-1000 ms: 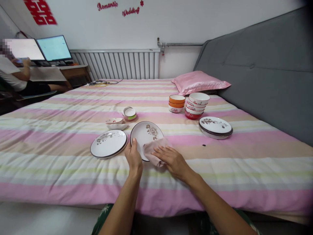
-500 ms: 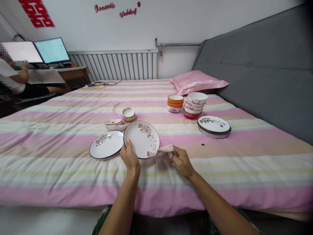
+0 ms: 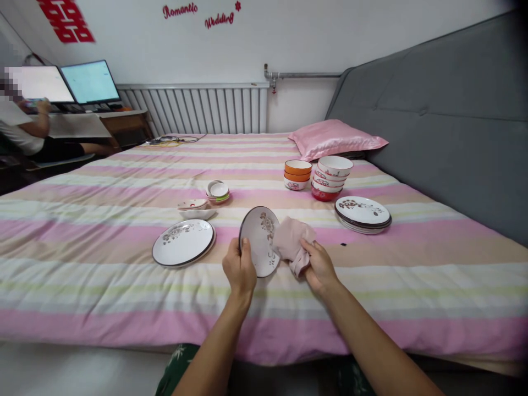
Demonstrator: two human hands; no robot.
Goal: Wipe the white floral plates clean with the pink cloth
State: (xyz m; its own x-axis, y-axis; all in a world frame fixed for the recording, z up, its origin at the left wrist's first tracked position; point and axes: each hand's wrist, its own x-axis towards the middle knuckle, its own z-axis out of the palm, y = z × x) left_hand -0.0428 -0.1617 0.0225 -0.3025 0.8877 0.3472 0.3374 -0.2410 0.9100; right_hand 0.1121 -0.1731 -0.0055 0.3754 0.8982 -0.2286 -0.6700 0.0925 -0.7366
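Note:
My left hand point(image 3: 240, 269) grips the left edge of a white plate point(image 3: 258, 242) with a dark rim and brown flowers, thumb on its front. The plate is held tilted above the bed. A pale pink cloth point(image 3: 292, 242) is pinched in my right hand point(image 3: 318, 268), and it covers the plate's right edge. To the left, a stack of oval-looking plates point(image 3: 183, 243) with the same flower pattern lies on the bedspread. Another stack of flowered plates point(image 3: 363, 213) sits to the right, apart from my hands.
Small dishes point(image 3: 193, 209) and little bowls point(image 3: 218, 190) stand behind the left stack. Orange and white bowls point(image 3: 297, 175) stand beside a taller bowl stack point(image 3: 330, 179). A pink pillow point(image 3: 336, 138) lies near the grey headboard point(image 3: 433, 110). A person point(image 3: 25, 129) sits at a desk, far left.
The plate has moved right and turned more edge-on in my left hand. My right hand has shifted slightly right, and the cloth is now bunched up higher at the plate's right edge.

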